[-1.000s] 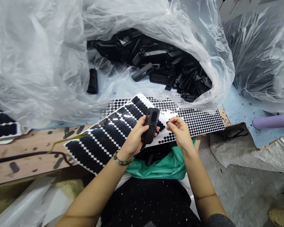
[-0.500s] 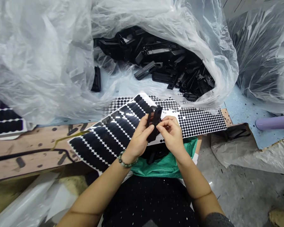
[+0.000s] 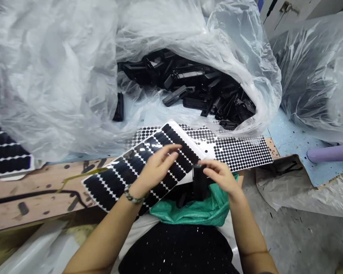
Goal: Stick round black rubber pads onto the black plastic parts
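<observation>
My right hand (image 3: 218, 173) pinches the top end of a black plastic part (image 3: 199, 182), which hangs upright over the opening of a green bag (image 3: 211, 209). Over a sheet of large black oval stickers (image 3: 131, 163), my left hand (image 3: 158, 163) is raised with its fingers apart and nothing in it. Under and behind that sheet lies another sheet, with small black dots (image 3: 242, 152). Dark pieces inside the green bag are partly hidden by the held part and the sheet.
Beyond the sheets, a clear plastic bag (image 3: 240, 49) lies open around many black parts (image 3: 194, 83). A purple bottle (image 3: 330, 153) rests at the right. Another filled plastic bag (image 3: 320, 76) stands behind it.
My left hand has let go of the black part and moved left over the sticker sheet. My right hand has carried the part down and right, over the green bag.
</observation>
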`<state>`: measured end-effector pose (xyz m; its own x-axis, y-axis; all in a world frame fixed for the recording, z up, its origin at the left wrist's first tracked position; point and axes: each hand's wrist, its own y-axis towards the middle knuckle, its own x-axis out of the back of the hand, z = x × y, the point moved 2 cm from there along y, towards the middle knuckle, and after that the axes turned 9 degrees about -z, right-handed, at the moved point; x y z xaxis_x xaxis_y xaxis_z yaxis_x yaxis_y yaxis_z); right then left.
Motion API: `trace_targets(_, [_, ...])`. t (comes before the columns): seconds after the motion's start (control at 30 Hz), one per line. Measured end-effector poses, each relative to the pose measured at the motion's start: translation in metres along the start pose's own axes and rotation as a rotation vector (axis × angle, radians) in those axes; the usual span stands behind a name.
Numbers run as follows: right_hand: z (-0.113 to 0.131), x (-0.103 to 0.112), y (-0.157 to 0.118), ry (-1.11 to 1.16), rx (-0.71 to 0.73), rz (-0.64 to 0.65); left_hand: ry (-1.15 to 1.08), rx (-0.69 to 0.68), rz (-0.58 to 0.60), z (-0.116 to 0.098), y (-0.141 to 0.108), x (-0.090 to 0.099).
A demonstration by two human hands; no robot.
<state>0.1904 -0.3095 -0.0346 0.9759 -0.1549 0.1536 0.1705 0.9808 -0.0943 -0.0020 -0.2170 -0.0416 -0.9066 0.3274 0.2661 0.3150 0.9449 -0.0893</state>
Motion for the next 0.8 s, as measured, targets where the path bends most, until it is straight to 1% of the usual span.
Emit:
trace_targets(0.03, [0.001,0.003,-0.001,-0.094,0.045,0.037,0.105,-0.023,-0.119,0.004,0.011,0.009])
trace_targets(0.07, [0.001,0.007,0.001,-0.176,0.097,0.027,0.193,-0.039,-0.214,0.008,0.022,0.016])
trace_targets(0.1, [0.001,0.009,0.006,-0.239,0.152,-0.032,0.270,-0.051,-0.274,0.013,0.033,0.021])
trace_targets(0.17, [0.000,0.013,0.026,-0.320,0.244,-0.226,0.406,-0.073,-0.313,0.021,0.055,0.026])
trace_targets(0.2, [0.000,0.014,0.039,-0.359,0.279,-0.306,0.468,-0.082,-0.309,0.024,0.064,0.026])
trace_targets(0.23, [-0.001,0.012,0.054,-0.411,0.307,-0.350,0.531,-0.086,-0.283,0.027,0.072,0.026])
trace_targets(0.27, [-0.002,0.010,0.070,-0.484,0.324,-0.348,0.588,-0.082,-0.241,0.030,0.079,0.026])
trace_targets(0.3, [-0.002,0.006,0.086,-0.579,0.321,-0.292,0.638,-0.073,-0.186,0.034,0.086,0.026])
trace_targets(0.37, [-0.004,-0.002,0.115,-0.817,0.242,-0.104,0.708,-0.051,-0.081,0.040,0.097,0.030])
trace_targets(0.4, [-0.006,-0.005,0.128,-0.938,0.179,-0.027,0.729,-0.041,-0.053,0.043,0.103,0.033])
trace_targets(0.43, [-0.006,-0.006,0.139,-1.039,0.117,0.018,0.744,-0.036,-0.045,0.045,0.110,0.038])
trace_targets(0.47, [-0.006,-0.007,0.149,-1.115,0.066,0.029,0.759,-0.033,-0.053,0.047,0.118,0.043])
trace_targets(0.53, [-0.004,-0.009,0.168,-1.194,0.021,-0.010,0.796,-0.023,-0.070,0.049,0.136,0.051])
trace_targets(0.63, [-0.001,-0.016,0.191,-1.230,0.030,-0.080,0.848,-0.019,-0.107,0.046,0.165,0.059])
trace_targets(0.73, [0.000,-0.027,0.208,-1.261,0.044,-0.147,0.892,-0.038,-0.152,0.034,0.188,0.062])
trace_targets(0.8, [-0.001,-0.033,0.217,-1.267,0.055,-0.183,0.919,-0.056,-0.180,0.022,0.197,0.060])
